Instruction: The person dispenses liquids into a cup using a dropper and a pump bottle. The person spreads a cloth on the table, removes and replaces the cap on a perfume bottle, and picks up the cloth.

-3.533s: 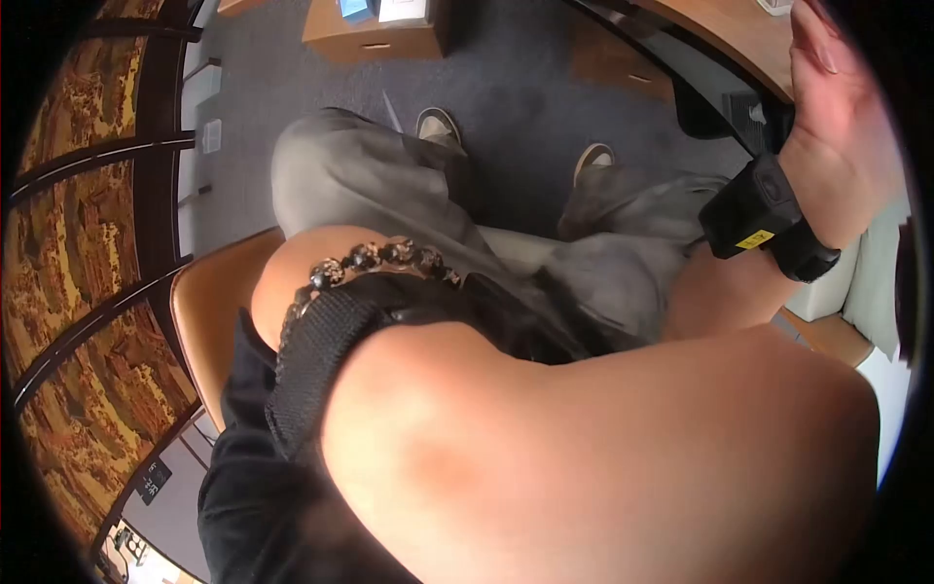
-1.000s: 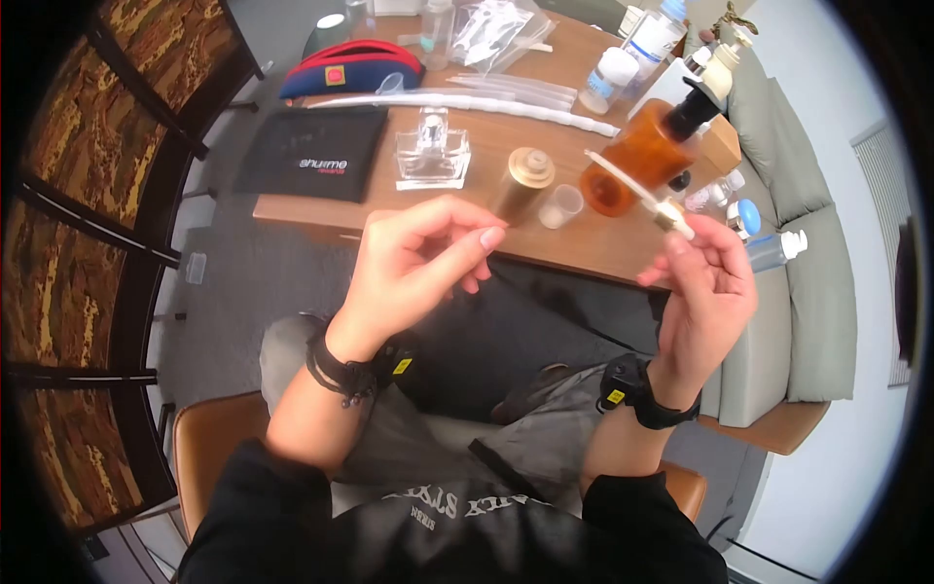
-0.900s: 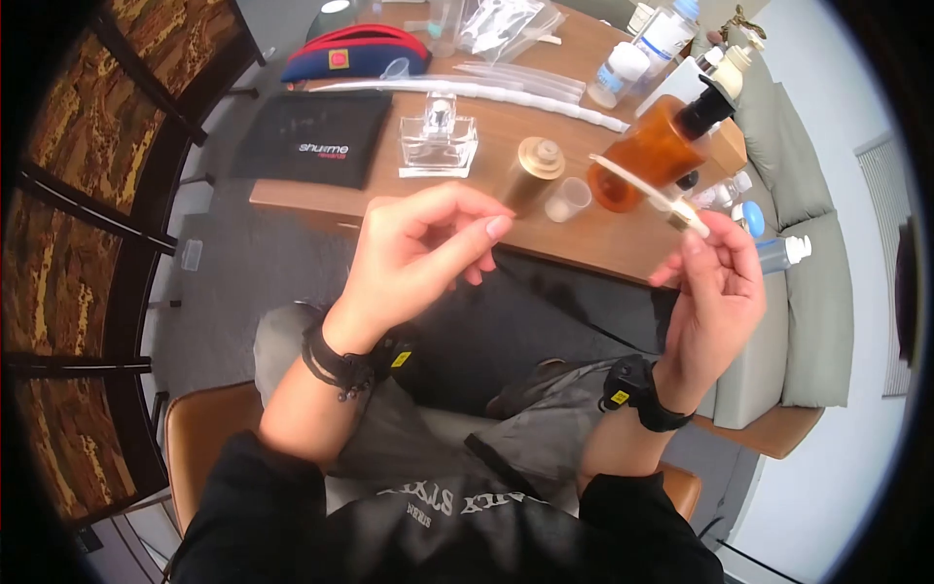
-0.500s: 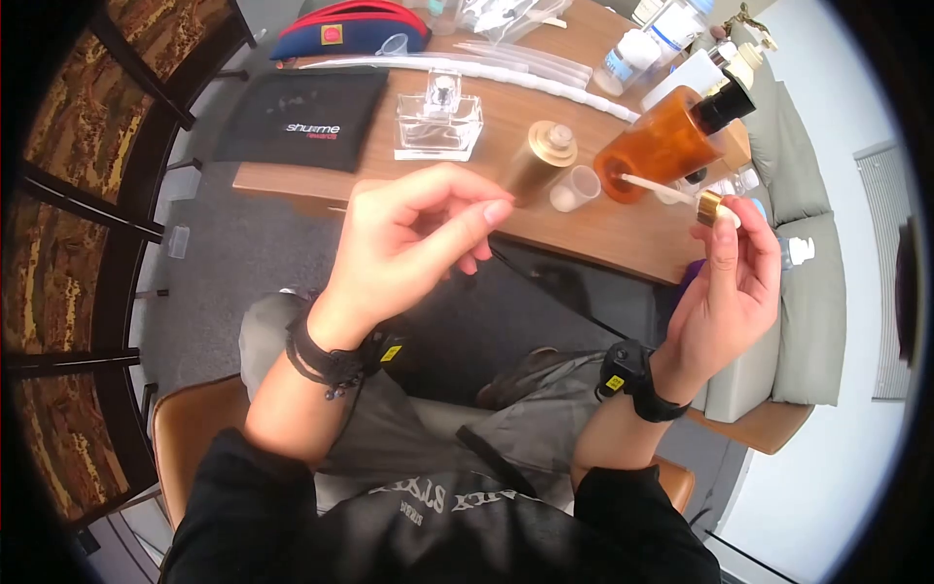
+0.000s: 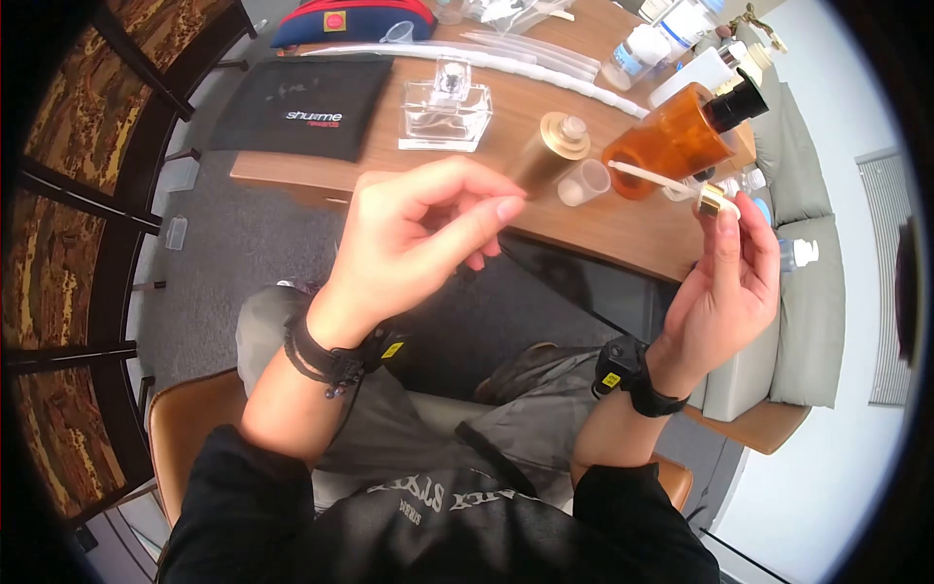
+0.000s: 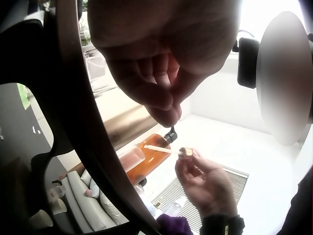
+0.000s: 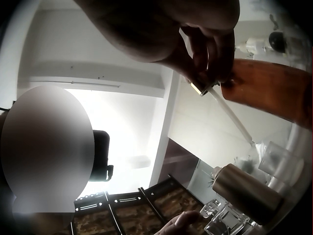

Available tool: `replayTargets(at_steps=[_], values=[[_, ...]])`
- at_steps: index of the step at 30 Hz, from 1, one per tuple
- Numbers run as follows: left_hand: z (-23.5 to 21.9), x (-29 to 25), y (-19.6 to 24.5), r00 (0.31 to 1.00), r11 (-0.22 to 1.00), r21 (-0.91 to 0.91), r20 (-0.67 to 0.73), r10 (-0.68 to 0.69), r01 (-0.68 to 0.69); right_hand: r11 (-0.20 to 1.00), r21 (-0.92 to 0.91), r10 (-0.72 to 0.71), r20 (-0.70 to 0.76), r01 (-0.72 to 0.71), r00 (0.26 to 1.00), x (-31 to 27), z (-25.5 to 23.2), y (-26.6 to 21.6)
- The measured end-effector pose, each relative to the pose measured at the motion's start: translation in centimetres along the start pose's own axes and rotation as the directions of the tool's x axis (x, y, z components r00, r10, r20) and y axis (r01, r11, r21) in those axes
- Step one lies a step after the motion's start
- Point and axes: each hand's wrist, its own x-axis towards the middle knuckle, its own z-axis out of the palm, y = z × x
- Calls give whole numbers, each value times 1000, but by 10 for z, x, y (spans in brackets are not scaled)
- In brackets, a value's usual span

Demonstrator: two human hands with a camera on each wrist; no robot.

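In the head view my right hand [image 5: 730,277] pinches a dropper [image 5: 711,202] by its gold-collared, white-bulbed end. The pale tube points left, its tip in front of an amber pump bottle [image 5: 671,141]. My left hand [image 5: 423,234] is raised with fingers curled and the tips of thumb and index finger together; nothing shows between them. Just beyond those fingertips stands a gold bottle [image 5: 562,136], its lower part partly covered by the hand. A small clear cup [image 5: 584,183] sits beside it. The right wrist view shows the dropper [image 7: 230,115] hanging over the table.
On the wooden table [image 5: 282,168] are a square glass perfume bottle [image 5: 445,117], a black pouch [image 5: 302,107] and a red-blue case [image 5: 355,24]. A long white strip [image 5: 486,66] lies behind them. More bottles [image 5: 637,56] crowd the right side; a sofa [image 5: 803,292] stands beyond.
The forearm earlier filling the view has dropped away, and both hands are over the table's front edge. The dropper has tilted slightly in the right hand. The left hand keeps its pose.
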Motion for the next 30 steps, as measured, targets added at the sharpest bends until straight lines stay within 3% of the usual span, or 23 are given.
replayTargets(at_steps=[3,30], values=[[1,0,-7,995,993,51,4,104,-104,1000,3,5,-12,-5,1000,-1,2,0],[2,0,-12,995,993,57,3,102,-102,999,14,-30,-31,30,999,1,-1,8]])
